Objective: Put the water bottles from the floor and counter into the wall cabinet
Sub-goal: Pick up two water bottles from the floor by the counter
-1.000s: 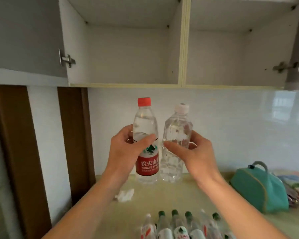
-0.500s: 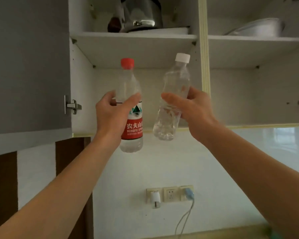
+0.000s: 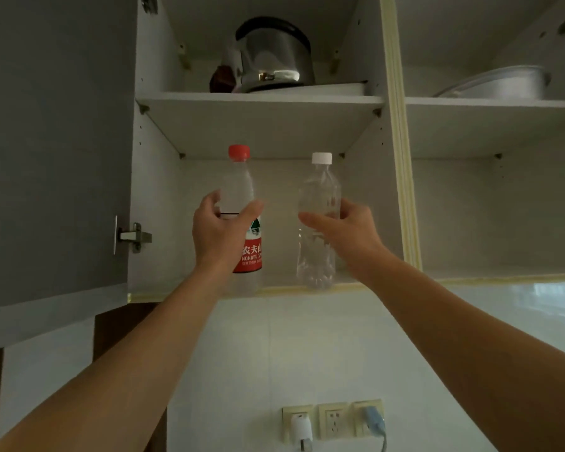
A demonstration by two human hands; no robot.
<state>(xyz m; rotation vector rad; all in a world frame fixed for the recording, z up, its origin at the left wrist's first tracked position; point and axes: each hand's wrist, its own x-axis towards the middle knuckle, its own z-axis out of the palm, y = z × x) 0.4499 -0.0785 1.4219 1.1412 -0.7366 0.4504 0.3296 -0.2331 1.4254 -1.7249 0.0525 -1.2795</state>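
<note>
My left hand (image 3: 221, 231) grips a clear water bottle with a red cap and red label (image 3: 243, 203) around its middle. My right hand (image 3: 343, 231) grips a second clear bottle with a white cap and no label (image 3: 318, 190). Both bottles are upright inside the left bay of the open wall cabinet (image 3: 291, 291), their bases at about the level of its bottom shelf front edge. Whether they rest on the shelf I cannot tell.
The cabinet's grey left door (image 3: 53, 151) stands open. On the upper shelf (image 3: 261, 99) sits a shiny metal pot (image 3: 274, 57); a metal basin (image 3: 499, 83) lies in the right bay. Wall sockets (image 3: 333, 420) with plugs sit below on the white tiles.
Both hands rose from above the counter to the cabinet and pushed the two bottles forward into the lower left bay; the bottles now stand straighter and further apart.
</note>
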